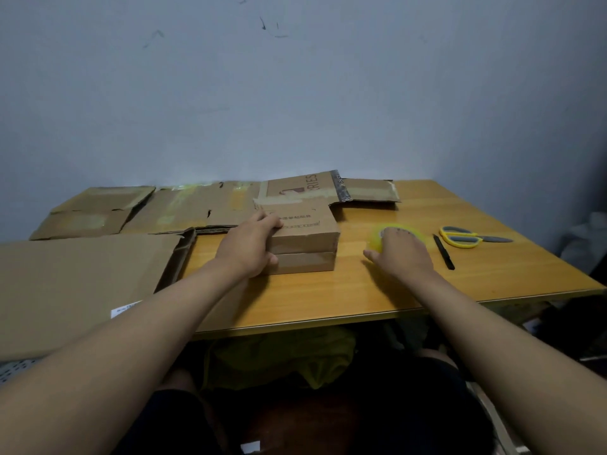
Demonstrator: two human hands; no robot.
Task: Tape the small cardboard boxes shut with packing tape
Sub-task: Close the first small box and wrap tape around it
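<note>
We see two small cardboard boxes (305, 244) stacked one on the other near the middle of the wooden table (361, 290), the upper one slightly wider than the lower. Their long axis runs left to right across the table, a long side face turned toward us; the printed top of the upper box faces up.

The left hand (249, 247) grips the left end of the stack, fingers curled over the top edge of the upper box and the thumb against the near face by the seam between the two.

The right hand (402, 252) lies over a yellowish roll of packing tape (377, 239) just to the right of the boxes, fingers bent down around it (the roll is mostly hidden under the hand, so we cannot tell which way its hole faces or whether it is lifted off the table).

Further right, a black pen-like tool (443, 252) lies pointing away from us. Beside it, yellow-handled scissors (466, 237) lie with blades pointing right.

Flattened cardboard sheets (147, 208) lie along the far edge against the wall, and a larger flattened box (82, 284) covers the near left of the table.
</note>
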